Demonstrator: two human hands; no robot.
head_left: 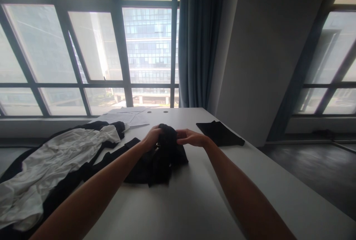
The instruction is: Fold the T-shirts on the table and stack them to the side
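A bunched black garment (164, 158) is raised partly off the white table in front of me, its lower folds hanging down to the tabletop. My left hand (151, 138) grips its upper left side, with the fingertips hidden behind the cloth. On the other side, my right hand (191, 137) has its thumb and fingers closed at the garment's upper right edge. More black cloth spreads to the left under my left forearm; whether it is the same piece I cannot tell.
A white garment (69, 151) lies crumpled over black clothes at the left. A folded black garment (221, 133) rests near the right edge of the white table (189, 206). Paper sheets (128, 117) lie at the back, before the windows and a blue curtain (196, 47).
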